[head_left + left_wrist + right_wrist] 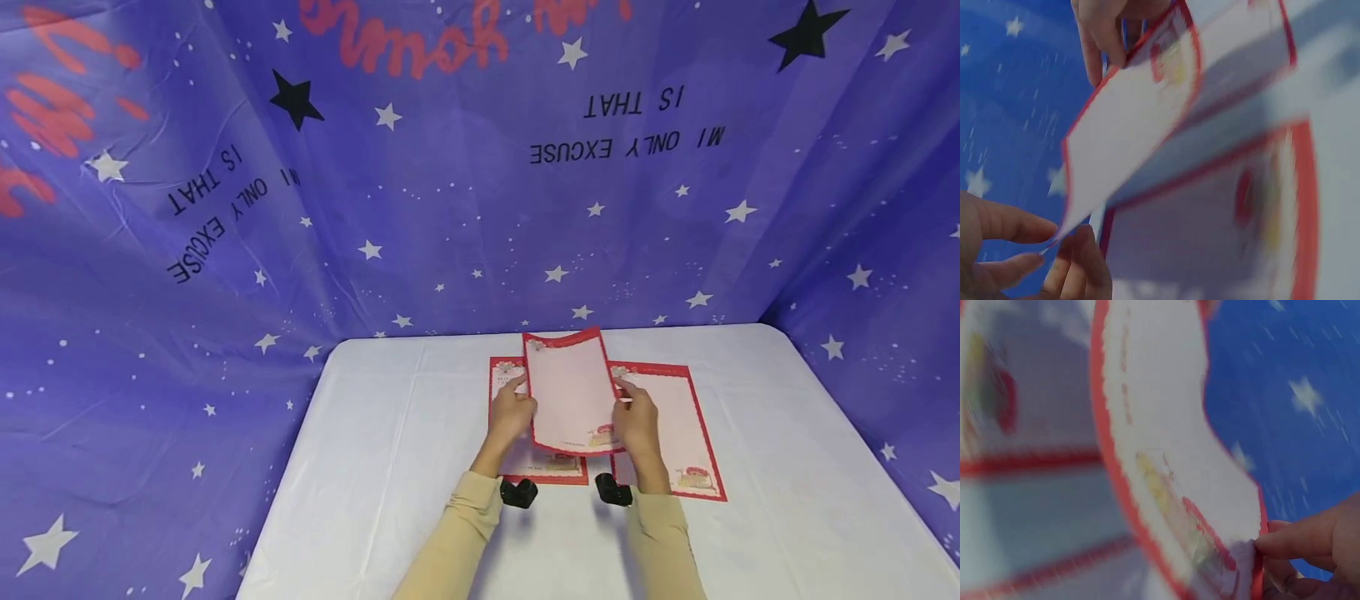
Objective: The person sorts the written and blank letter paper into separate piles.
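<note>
A sheet of paper with a red border and pale pink middle is held up, bowed, between both hands. My left hand pinches its left edge; in the left wrist view the thumb and fingers meet on that edge. On the opposite edge, my right hand pinches the paper, with thumb and fingers showing in the right wrist view. Beneath lie two similar bordered sheets, a left sheet and a right sheet, each partly covered by the raised one and the hands.
The sheets lie on a white-covered table. Behind and beside it hangs a purple-blue curtain with stars and lettering. A black wrist camera sits by the left wrist, and another black camera by the right.
</note>
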`<action>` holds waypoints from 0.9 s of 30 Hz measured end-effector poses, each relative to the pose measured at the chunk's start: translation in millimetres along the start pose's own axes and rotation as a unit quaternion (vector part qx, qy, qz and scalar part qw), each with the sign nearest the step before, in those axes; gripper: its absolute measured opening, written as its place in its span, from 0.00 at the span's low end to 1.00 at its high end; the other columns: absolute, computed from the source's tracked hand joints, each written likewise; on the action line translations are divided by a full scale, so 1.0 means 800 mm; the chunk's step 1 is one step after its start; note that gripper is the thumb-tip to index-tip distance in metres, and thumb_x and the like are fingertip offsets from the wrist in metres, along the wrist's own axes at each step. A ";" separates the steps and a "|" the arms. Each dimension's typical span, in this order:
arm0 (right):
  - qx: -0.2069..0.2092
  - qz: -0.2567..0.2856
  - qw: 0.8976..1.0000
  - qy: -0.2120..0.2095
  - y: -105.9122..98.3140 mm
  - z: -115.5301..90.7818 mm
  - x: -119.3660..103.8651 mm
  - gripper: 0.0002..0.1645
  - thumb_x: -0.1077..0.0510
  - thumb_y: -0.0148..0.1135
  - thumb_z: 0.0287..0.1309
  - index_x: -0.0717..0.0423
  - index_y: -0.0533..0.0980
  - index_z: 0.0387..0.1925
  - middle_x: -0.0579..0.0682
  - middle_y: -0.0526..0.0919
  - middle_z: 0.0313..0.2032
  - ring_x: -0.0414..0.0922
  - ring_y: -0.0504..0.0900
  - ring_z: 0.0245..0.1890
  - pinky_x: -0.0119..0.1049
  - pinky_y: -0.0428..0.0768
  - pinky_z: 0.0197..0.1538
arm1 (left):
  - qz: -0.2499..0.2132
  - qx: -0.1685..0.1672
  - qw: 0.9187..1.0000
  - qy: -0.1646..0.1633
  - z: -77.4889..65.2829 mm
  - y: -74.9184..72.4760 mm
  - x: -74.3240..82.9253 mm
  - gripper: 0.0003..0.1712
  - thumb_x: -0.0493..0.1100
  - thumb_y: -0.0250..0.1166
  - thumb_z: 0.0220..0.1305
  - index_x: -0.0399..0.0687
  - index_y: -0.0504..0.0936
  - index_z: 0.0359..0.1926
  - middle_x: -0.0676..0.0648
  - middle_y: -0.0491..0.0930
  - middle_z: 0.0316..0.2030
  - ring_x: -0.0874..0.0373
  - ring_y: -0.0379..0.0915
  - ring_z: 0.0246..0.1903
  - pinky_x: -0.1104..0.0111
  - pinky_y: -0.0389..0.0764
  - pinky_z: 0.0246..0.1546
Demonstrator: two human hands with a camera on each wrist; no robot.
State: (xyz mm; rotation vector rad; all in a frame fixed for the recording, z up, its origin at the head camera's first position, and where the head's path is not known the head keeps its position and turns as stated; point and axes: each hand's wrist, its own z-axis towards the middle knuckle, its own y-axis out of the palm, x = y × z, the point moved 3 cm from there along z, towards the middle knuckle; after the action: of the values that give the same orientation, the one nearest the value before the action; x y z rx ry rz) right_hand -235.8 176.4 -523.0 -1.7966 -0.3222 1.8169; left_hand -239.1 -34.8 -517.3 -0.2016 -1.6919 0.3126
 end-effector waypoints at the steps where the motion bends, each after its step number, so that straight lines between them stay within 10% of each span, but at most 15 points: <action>1: 0.015 -0.002 1.000 0.011 -0.014 0.000 0.004 0.30 0.73 0.43 0.64 0.73 0.73 0.66 0.74 0.77 0.52 0.65 0.79 0.47 0.50 0.76 0.47 | -0.008 -0.010 1.000 -0.001 -0.004 0.013 0.004 0.39 0.28 0.56 0.55 0.32 0.72 0.72 0.56 0.68 0.19 0.65 0.59 0.17 0.74 0.62 0.19; 12: 0.086 -0.050 0.992 0.077 -0.107 -0.005 0.067 0.31 0.73 0.39 0.61 0.77 0.71 0.65 0.79 0.75 0.52 0.72 0.73 0.54 0.65 0.69 0.60 | -0.067 -0.134 0.988 -0.029 -0.053 0.121 0.007 0.34 0.27 0.64 0.67 0.30 0.68 0.74 0.45 0.76 0.40 0.58 0.77 0.18 0.76 0.71 0.19; 18: 0.081 -0.062 0.988 0.115 -0.114 -0.008 0.095 0.32 0.72 0.38 0.59 0.80 0.68 0.65 0.81 0.71 0.53 0.74 0.70 0.56 0.67 0.66 0.65 | -0.112 -0.181 0.976 -0.048 -0.067 0.141 -0.007 0.33 0.22 0.63 0.65 0.23 0.68 0.71 0.52 0.69 0.29 0.35 0.87 0.31 0.64 0.88 0.32; 27: 0.029 -0.089 0.987 0.131 -0.097 -0.013 0.124 0.31 0.68 0.39 0.63 0.86 0.65 0.64 0.88 0.61 0.56 0.81 0.61 0.59 0.72 0.61 0.65 | -0.048 -0.187 0.980 -0.053 -0.071 0.145 -0.020 0.31 0.26 0.65 0.64 0.24 0.72 0.68 0.51 0.74 0.18 0.39 0.88 0.29 0.76 0.78 0.27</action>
State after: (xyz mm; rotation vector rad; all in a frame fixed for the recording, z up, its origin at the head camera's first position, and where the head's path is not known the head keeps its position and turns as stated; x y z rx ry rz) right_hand -203.4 291.1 -565.6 -1.8740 -0.3122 1.4346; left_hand -186.1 75.1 -562.6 -0.3844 -1.8504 -0.0709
